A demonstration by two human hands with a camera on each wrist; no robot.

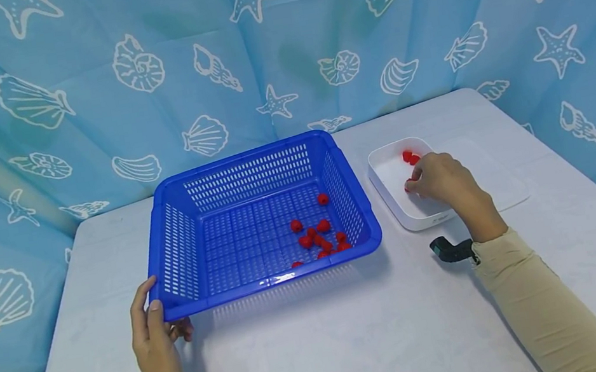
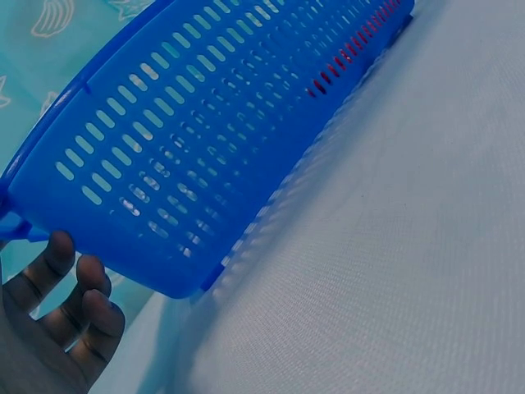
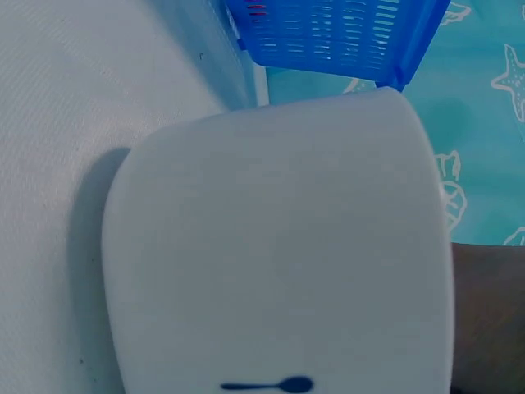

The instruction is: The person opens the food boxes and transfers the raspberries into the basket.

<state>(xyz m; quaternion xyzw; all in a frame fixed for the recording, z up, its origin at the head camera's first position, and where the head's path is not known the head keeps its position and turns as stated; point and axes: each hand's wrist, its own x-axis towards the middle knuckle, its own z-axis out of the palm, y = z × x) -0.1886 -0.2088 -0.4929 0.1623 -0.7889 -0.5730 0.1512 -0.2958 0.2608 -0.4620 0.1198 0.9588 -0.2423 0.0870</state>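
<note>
My left hand point(image 1: 155, 342) grips the front left corner of a blue plastic basket point(image 1: 222, 297), thumb at the rim. In the left wrist view, its fingers point(image 2: 98, 316) curl below the rim beside the slotted wall. Several small red round pieces point(image 1: 324, 226) lie in the basket's right part. To the right stands a white container point(image 1: 416, 223) with a few more red pieces point(image 1: 407, 156). My right hand point(image 1: 444, 180) reaches into it and pinches a red piece point(image 1: 409, 185). In the right wrist view, the container's wall point(image 3: 279, 230) hides the fingertips.
A translucent flat lid point(image 1: 495, 175) lies on the white-covered table point(image 1: 322, 349) just right of the container. Behind the table hangs a blue curtain point(image 1: 277, 47) with shell patterns. A black wrist camera point(image 1: 451, 250) juts from the right sleeve.
</note>
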